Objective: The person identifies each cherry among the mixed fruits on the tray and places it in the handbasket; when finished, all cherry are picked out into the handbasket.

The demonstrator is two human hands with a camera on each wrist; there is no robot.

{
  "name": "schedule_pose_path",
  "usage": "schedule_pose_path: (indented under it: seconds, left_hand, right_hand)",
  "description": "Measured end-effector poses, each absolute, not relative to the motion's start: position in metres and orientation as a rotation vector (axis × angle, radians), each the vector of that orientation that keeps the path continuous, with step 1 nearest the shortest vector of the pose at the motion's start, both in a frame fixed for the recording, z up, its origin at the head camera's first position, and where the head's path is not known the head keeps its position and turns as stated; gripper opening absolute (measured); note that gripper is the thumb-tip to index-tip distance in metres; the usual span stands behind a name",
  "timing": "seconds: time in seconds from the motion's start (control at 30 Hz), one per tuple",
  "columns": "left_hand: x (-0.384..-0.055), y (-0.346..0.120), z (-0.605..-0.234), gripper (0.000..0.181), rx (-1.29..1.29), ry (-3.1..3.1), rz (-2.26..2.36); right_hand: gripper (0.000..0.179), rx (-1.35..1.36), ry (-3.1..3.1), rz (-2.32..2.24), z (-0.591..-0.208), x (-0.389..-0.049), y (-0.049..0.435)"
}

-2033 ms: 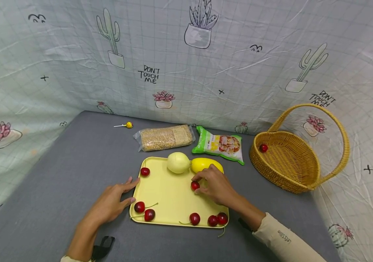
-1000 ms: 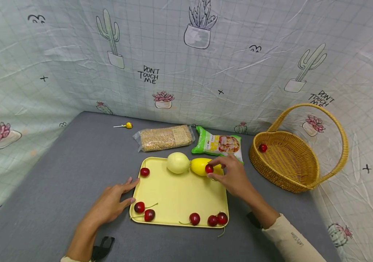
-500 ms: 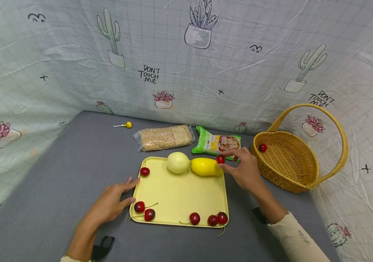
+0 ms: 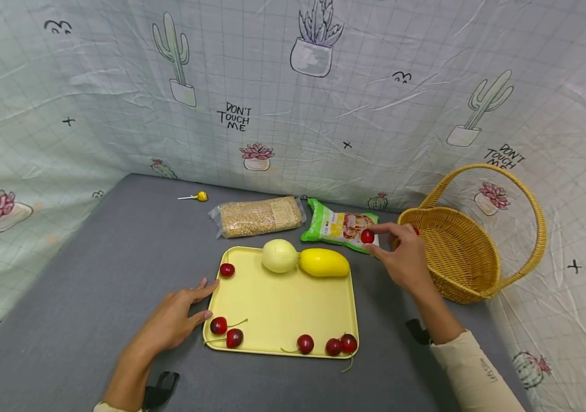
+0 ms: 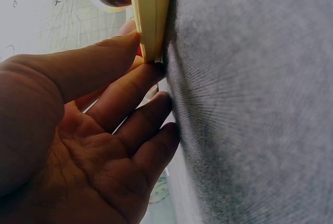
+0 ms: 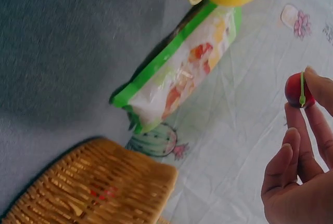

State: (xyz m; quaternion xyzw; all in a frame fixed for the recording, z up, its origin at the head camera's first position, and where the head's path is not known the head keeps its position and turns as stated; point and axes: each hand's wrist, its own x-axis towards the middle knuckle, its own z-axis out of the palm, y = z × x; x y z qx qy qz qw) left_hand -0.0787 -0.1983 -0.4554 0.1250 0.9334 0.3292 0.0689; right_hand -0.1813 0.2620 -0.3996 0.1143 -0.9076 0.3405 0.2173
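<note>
Pinched between the thumb and fingers of my right hand (image 4: 407, 257) is a red cherry (image 4: 367, 236), held up in front of the green-and-white food packet (image 4: 339, 224). Its green stem shows in the right wrist view, lying across the cherry (image 6: 299, 90). My left hand (image 4: 174, 317) touches the left rim of the yellow tray (image 4: 282, 303), thumb and fingers fairly straight; the left wrist view shows the fingertips at the tray's edge (image 5: 151, 21). Several cherries lie along the tray's near side, and one cherry (image 4: 227, 270) sits at its far left corner.
A wicker basket (image 4: 458, 252) with a tall handle stands at the right, one cherry inside partly hidden by my right hand. A pale round fruit (image 4: 280, 256) and a yellow mango-like fruit (image 4: 324, 262) lie at the tray's back. Behind are a grain bag (image 4: 259, 217) and a lollipop (image 4: 201, 196).
My right hand has lifted the cherry from the tray's middle and carried it right and back, past the yellow fruit, towards the basket. My left hand has stayed at the rim.
</note>
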Motion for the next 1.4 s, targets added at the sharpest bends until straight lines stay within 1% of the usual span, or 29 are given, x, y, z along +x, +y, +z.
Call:
schedule_pose_path:
  seconds: [0.73, 1.0, 1.4]
  left_hand:
    - [-0.079, -0.198, -0.455, 0.063, 0.372, 2.809, 0.99]
    - [-0.078, -0.199, -0.456, 0.064, 0.375, 2.808, 0.995]
    - [-0.079, -0.199, -0.457, 0.063, 0.385, 2.808, 1.0]
  right_hand:
    - [0.034, -0.056, -2.391, 1.03, -0.404, -0.204, 0.316]
    - [0.033, -0.105, -2.364, 1.028, -0.402, -0.213, 0.333]
    - [0.032, -0.246, -2.419, 0.985, -0.406, -0.228, 0.357]
